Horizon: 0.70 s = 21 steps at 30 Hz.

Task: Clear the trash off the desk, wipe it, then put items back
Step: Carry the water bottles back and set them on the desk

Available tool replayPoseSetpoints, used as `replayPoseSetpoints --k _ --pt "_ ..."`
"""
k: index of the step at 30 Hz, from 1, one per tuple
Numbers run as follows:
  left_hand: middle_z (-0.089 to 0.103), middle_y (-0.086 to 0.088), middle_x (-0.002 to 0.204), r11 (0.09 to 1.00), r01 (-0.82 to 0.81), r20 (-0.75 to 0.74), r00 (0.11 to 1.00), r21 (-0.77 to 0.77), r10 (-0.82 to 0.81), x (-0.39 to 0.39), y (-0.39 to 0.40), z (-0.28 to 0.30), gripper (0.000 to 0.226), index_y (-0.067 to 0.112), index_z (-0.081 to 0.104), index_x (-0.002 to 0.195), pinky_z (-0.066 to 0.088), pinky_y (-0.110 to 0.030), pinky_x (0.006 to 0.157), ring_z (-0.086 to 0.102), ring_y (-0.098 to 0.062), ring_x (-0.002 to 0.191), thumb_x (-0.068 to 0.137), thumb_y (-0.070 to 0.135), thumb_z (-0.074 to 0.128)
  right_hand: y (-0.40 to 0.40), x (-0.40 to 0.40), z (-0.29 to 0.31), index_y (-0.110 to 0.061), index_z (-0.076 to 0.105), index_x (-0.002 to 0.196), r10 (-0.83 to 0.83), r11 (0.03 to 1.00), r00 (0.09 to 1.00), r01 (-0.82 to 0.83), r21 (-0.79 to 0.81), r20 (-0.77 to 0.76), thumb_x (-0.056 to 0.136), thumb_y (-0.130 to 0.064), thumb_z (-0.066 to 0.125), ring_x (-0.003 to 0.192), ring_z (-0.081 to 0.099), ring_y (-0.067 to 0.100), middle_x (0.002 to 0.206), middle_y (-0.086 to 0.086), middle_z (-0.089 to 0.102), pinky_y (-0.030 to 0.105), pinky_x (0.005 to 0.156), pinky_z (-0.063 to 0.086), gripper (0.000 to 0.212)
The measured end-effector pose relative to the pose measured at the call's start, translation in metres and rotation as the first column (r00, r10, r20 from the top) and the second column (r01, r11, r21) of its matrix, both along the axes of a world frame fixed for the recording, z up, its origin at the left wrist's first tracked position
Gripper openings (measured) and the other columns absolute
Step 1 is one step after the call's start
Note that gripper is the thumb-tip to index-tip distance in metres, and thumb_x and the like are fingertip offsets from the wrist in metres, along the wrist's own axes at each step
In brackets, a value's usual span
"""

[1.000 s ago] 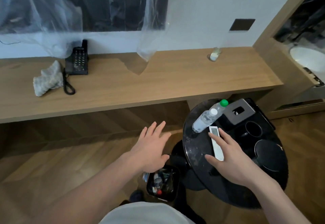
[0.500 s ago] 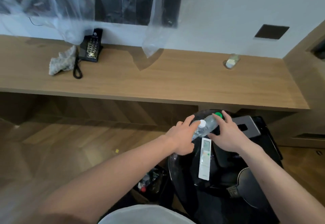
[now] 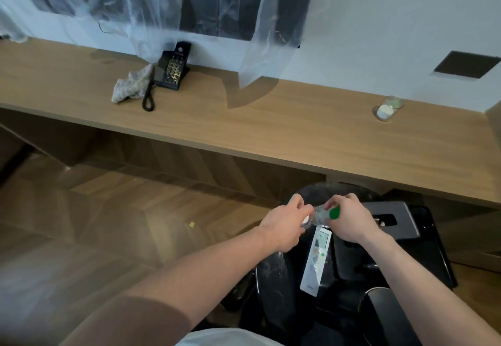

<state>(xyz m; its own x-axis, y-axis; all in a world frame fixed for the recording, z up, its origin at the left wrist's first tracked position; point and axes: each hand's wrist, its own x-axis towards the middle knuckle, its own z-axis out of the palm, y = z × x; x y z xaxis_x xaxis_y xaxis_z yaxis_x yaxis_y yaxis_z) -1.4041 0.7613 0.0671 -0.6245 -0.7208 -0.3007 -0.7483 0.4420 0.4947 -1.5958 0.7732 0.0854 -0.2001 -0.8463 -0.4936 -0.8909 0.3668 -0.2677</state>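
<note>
Left hand (image 3: 284, 222): grip curled round the white-capped bottle (image 3: 388, 220); only its cap and neck show past the fingers.
Right hand (image 3: 349, 219): grip closed on the green-capped bottle (image 3: 325, 214), fingers wrapped over its neck.
Bottles: both clear plastic, touching between the two grips, above the round black table (image 3: 273, 278).
Remote (image 3: 315, 260): white, flat on the black table, just below both grips, screen end nearest them.
Tabletop (image 3: 271, 126): wooden, beyond the grips.
Phone (image 3: 173, 67): black, on the tabletop, far up-left of the left grip.
Rag (image 3: 132, 83): crumpled, just beside the phone.
Glass (image 3: 387, 108): on the tabletop, beyond the right grip.
</note>
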Motion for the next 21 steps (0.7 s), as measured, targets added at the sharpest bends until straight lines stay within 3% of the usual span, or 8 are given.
replayPoseSetpoints --k 2,4,7,12,16,18,21 --pt "0.035 0.004 0.121 0.996 -0.068 0.016 0.998 0.062 0.067 0.012 0.005 -0.011 0.022 0.029 0.051 0.109 0.05 -0.043 0.072 0.057 -0.03 0.081 0.098 0.02 0.068 0.0 0.004 0.0 -0.03 0.06 0.107 -0.035 0.998 0.999 0.034 -0.049 -0.011 0.089 -0.026 0.078 0.09 0.058 0.026 0.119 0.002 0.047 0.033 0.078 0.046 0.026" --pt "0.036 0.009 0.118 0.977 -0.166 0.014 0.986 0.135 0.166 0.028 0.012 -0.021 0.024 0.032 0.053 0.101 0.052 -0.043 0.076 0.059 -0.029 0.087 0.095 0.017 0.071 0.0 0.008 0.002 -0.028 0.061 0.104 -0.042 0.994 0.999 0.041 -0.098 -0.01 0.088 -0.02 0.077 0.087 0.054 0.025 0.115 0.002 0.05 0.032 0.079 0.042 0.024" --pt "0.041 0.013 0.114 0.918 -0.352 -0.078 0.926 0.182 0.37 0.054 0.02 -0.025 0.021 0.033 0.057 0.094 0.053 -0.041 0.091 0.06 -0.022 0.099 0.094 0.018 0.072 0.003 0.02 0.014 -0.029 0.063 0.1 -0.016 0.99 1.0 0.019 -0.138 0.025 0.087 -0.014 0.075 0.087 0.054 0.023 0.11 -0.002 0.05 0.031 0.079 0.04 0.024" --pt "0.047 0.021 0.107 0.832 -0.519 -0.203 0.809 0.196 0.552 0.113 0.042 0.003 0.014 0.039 0.062 0.088 0.043 -0.02 0.083 0.058 -0.006 0.096 0.092 0.029 0.072 0.016 0.072 0.047 -0.041 0.061 0.087 0.092 0.967 0.988 -0.059 -0.247 0.123 0.081 -0.019 0.078 0.089 0.058 0.013 0.104 -0.015 0.05 0.033 0.077 0.045 0.029" --pt "0.058 0.022 0.1 0.71 -0.683 -0.281 0.656 0.172 0.7 0.191 0.059 0.033 0.02 0.04 0.065 0.08 0.042 -0.009 0.075 0.06 0.0 0.095 0.083 0.025 0.078 0.028 0.135 0.06 -0.042 0.063 0.088 0.176 0.956 0.966 -0.122 -0.268 0.188 0.081 -0.021 0.081 0.092 0.058 0.006 0.105 -0.02 0.051 0.027 0.075 0.045 0.028" --pt "0.06 0.023 0.097 0.669 -0.727 -0.309 0.607 0.155 0.732 0.234 0.064 0.049 0.021 0.039 0.067 0.079 0.042 -0.008 0.069 0.059 0.005 0.095 0.08 0.022 0.08 0.025 0.177 0.063 -0.042 0.063 0.087 0.239 0.945 0.95 -0.18 -0.272 0.203 0.081 -0.021 0.081 0.092 0.058 0.005 0.104 -0.02 0.051 0.02 0.072 0.044 0.028" --pt "0.061 0.026 0.097 0.665 -0.74 -0.329 0.606 0.099 0.724 0.299 0.07 0.075 0.022 0.039 0.068 0.081 0.048 -0.012 0.071 0.059 0.007 0.096 0.078 0.022 0.08 0.015 0.251 0.074 -0.042 0.066 0.088 0.338 0.922 0.913 -0.273 -0.273 0.23 0.081 -0.023 0.082 0.091 0.059 0.004 0.104 -0.02 0.052 0.017 0.072 0.046 0.026"
